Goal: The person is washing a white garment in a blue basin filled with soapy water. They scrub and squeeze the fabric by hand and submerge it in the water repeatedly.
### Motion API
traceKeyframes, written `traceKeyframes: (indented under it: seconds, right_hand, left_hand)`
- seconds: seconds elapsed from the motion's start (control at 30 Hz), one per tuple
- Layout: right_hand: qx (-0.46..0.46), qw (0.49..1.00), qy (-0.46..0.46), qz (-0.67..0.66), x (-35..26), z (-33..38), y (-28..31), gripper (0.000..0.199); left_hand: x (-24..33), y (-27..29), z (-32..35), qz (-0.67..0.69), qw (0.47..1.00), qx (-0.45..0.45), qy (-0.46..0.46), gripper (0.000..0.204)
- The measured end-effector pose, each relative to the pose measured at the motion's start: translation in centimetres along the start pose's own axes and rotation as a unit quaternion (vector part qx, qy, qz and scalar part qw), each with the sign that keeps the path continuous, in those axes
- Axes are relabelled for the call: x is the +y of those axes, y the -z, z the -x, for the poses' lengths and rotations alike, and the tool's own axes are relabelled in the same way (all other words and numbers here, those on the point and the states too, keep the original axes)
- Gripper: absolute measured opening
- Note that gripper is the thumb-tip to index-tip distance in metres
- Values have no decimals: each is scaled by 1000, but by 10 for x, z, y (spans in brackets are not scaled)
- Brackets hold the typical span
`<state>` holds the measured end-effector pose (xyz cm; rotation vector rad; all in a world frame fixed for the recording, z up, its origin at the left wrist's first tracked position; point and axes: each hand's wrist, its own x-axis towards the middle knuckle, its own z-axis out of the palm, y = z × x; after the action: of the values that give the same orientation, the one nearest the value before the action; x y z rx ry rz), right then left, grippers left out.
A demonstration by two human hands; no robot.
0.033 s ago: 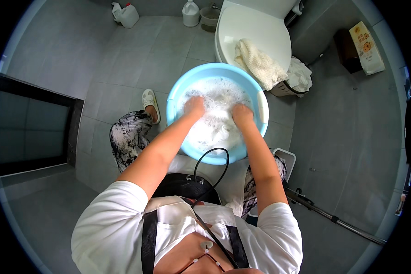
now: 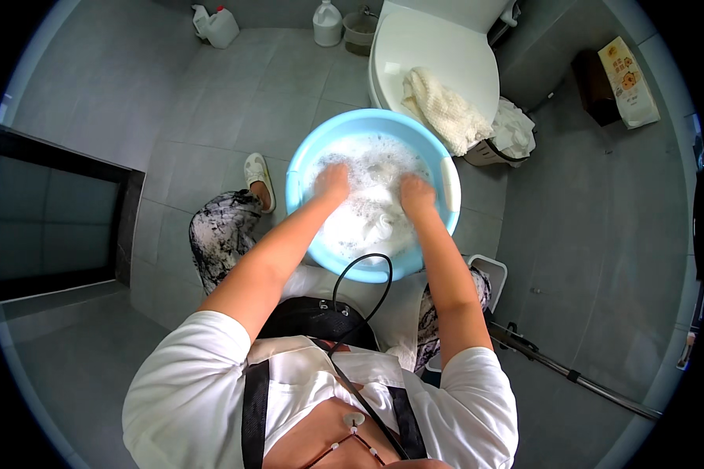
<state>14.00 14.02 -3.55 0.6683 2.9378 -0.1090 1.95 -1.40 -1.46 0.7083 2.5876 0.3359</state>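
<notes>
A light blue round basin [image 2: 297,184] full of white suds stands on the grey tiled floor in front of my knees. Both my hands are down in the foam. My left hand [image 2: 332,184] is at the basin's left side, my right hand [image 2: 417,195] at its right, each curled on a wet white cloth [image 2: 381,227] that bunches up between and below them. The suds hide my fingertips. A black cable loops from my chest over the basin's near rim.
Behind the basin is a white toilet [image 2: 438,55] with a cream towel [image 2: 442,105] on its lid. Plastic jugs [image 2: 327,23] line the back wall. A bag [image 2: 627,82] stands right, a mop handle [image 2: 571,375] lies lower right, and a dark-framed glass door [image 2: 55,211] is left.
</notes>
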Motion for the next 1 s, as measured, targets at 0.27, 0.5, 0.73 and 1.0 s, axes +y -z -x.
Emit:
traceKeyframes:
  seconds: [0.27,0.5,0.73,1.0]
  right_hand:
    - [-94,898,-40,-428,19,6,88,37]
    - [-113,492,-194,-841,30,10,91,36]
    - [76,545,-173,-817,5,3,72,24]
    - [295,829,97,-465,-67,32,91,28]
  left_hand:
    - [-11,28,1,182,973,85,-114,27]
    - [-2,43,12,504,850,-7,-152,17]
    - [25,39,9,872,451,-192,20,27]
    - [50,12,-1,856,429,-280,65,43]
